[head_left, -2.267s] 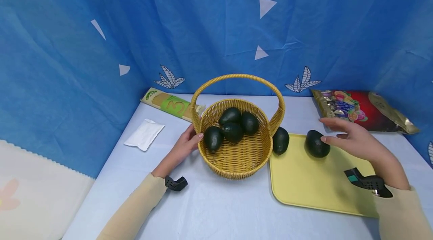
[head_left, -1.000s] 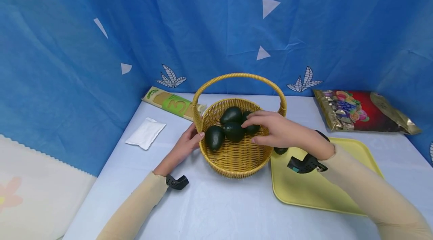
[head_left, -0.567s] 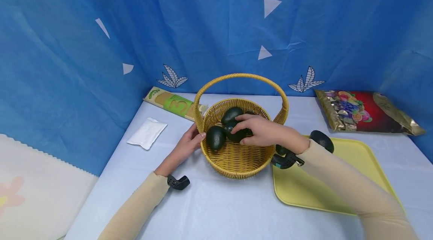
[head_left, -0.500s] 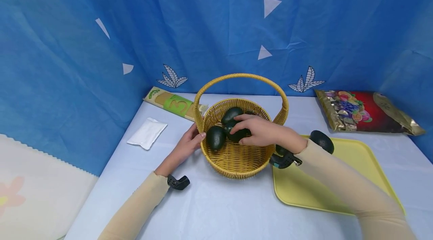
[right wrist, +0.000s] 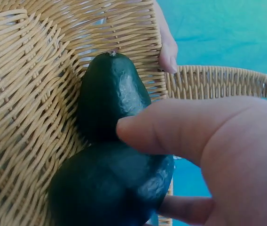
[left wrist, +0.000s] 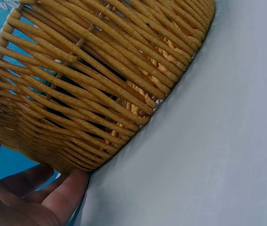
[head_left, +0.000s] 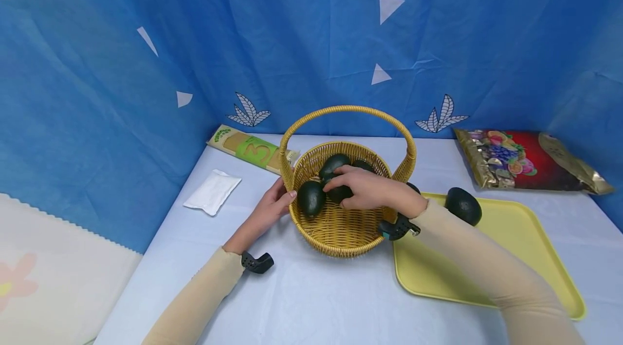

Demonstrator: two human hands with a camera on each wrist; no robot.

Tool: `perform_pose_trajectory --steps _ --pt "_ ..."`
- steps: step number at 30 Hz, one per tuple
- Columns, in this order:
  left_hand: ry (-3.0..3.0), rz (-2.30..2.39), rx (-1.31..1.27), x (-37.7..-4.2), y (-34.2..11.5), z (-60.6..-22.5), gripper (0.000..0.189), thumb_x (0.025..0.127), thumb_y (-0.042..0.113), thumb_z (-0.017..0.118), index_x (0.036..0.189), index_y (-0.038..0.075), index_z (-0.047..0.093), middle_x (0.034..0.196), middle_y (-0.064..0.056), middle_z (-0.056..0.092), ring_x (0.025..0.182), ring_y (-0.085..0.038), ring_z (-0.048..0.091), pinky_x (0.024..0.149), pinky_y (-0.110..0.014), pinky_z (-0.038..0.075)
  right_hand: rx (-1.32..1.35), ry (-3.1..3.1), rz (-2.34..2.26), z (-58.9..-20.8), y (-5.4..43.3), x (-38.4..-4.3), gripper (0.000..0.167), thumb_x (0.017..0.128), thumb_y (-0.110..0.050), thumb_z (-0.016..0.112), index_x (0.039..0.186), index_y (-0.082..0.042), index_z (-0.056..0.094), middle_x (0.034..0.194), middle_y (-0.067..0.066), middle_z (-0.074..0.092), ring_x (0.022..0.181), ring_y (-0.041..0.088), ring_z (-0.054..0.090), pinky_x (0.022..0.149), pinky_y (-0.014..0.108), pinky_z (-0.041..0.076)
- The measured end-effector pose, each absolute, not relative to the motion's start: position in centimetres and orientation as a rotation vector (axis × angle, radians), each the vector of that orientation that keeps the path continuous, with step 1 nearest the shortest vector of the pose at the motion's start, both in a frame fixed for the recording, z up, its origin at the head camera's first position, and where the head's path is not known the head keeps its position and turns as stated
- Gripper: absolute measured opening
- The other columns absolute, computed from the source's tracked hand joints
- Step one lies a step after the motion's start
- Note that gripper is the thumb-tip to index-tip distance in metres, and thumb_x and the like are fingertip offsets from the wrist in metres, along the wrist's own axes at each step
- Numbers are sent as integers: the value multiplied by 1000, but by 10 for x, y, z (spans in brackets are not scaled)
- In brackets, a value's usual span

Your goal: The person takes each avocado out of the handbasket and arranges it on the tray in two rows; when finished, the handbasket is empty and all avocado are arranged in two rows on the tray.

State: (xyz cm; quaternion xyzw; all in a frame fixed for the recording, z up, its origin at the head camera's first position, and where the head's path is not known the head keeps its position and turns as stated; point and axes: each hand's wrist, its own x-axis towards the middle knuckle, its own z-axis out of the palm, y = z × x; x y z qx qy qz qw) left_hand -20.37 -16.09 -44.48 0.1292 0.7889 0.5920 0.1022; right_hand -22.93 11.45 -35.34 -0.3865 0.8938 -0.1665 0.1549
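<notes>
A yellow wicker basket [head_left: 348, 250] with a tall arched handle stands mid-table, several dark green avocados inside. My left hand [head_left: 269, 205] holds its left side, thumb at the rim; in the left wrist view the fingers press the woven outside wall. Reaching into the basket, my right hand [head_left: 362, 188] grips the middle avocado [right wrist: 107, 183], thumb on one side and a finger showing beyond it. Beside it lies another avocado [head_left: 311, 199] at the basket's left. Two more sit at the back, an avocado [head_left: 335, 163] and a partly covered avocado [head_left: 363, 165].
Right of the basket is a yellow tray [head_left: 486, 274], bearing an avocado [head_left: 463, 206]; another avocado [head_left: 413, 187] is mostly hidden by my right wrist. Behind lies a red-and-gold bag [head_left: 530, 161]. At left are a long packet [head_left: 250, 149] and a white pouch [head_left: 212, 192].
My right hand has left the avocado on the tray, swung left into the basket and come down on the middle avocado. The left hand stays at the basket.
</notes>
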Motion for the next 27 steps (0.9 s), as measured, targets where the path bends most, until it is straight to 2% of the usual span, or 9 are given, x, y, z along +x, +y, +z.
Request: perform_pose_trajectory --steps 5,9,27 --pt "2351 1727 379 -203 -161 -445 68 107 30 51 165 25 16 164 -21 34 149 -39 40 104 -48 56 -1082 2544 -418 -354 111 -231 51 91 -12 70 141 -19 62 146 17 55 137 37 49 108 52 49" --pt "2360 1721 380 -203 -161 -444 68 107 30 51 165 25 16 164 -21 34 149 -39 38 105 -49 55 -1042 2506 -393 -354 110 -231 52 92 -15 71 143 -20 60 144 14 59 133 34 52 106 50 50" --pt "2352 1745 386 -206 -161 -448 68 106 28 51 165 22 17 164 -20 35 148 -39 41 103 -48 56 -987 2452 -382 -356 111 -234 57 91 -17 74 145 -19 56 150 14 54 139 36 49 111 52 46"
